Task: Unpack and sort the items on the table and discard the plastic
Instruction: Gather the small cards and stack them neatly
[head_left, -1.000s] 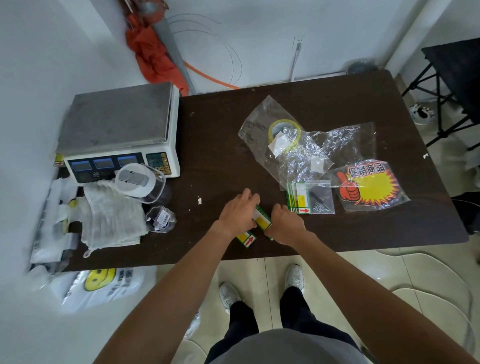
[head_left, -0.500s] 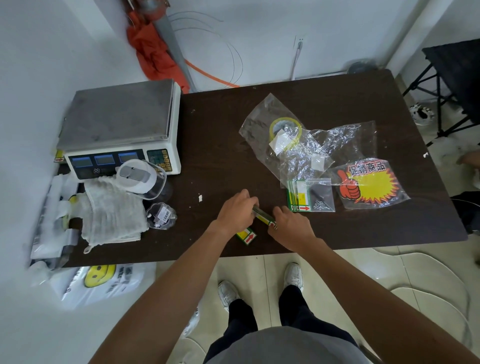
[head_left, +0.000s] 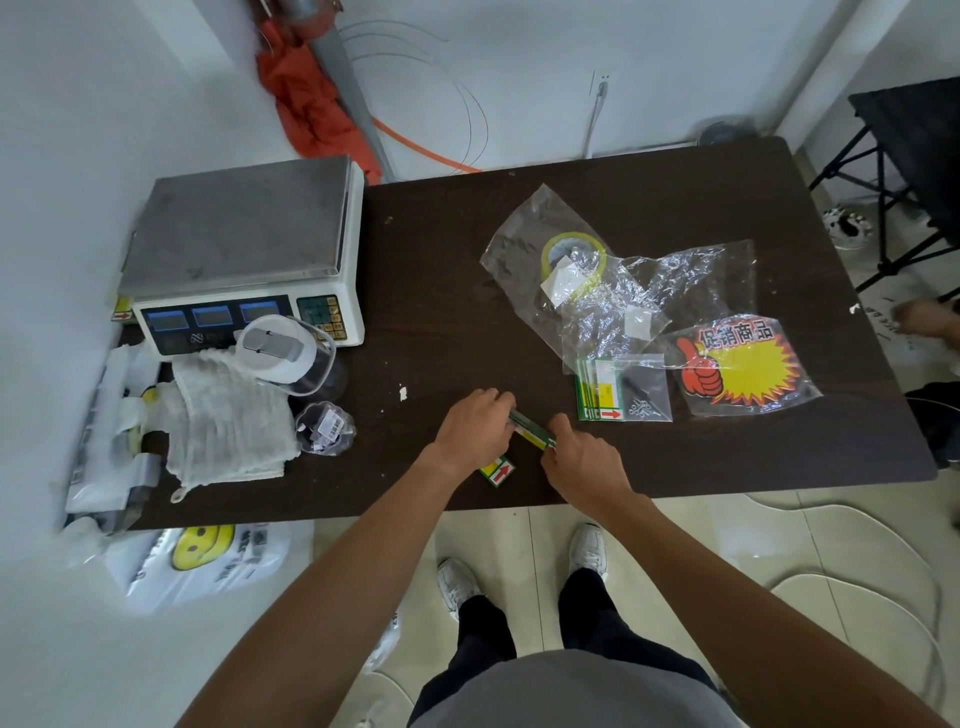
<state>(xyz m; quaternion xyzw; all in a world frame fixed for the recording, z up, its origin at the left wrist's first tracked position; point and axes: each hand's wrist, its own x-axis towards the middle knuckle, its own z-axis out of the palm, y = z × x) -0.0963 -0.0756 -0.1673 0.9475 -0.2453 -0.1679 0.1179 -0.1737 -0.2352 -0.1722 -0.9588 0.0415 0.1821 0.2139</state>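
bare table centre, scale left, bags right

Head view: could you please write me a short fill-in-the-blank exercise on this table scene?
1. The left hand and right hand both hold a card stack with ____ edges.
2. The tape roll lies inside a clear ____.
3. The scale stands at the table's ____ end.
4. The loose card by the left hand bears a red ____.
Missing words: green; bag; left; arrow.
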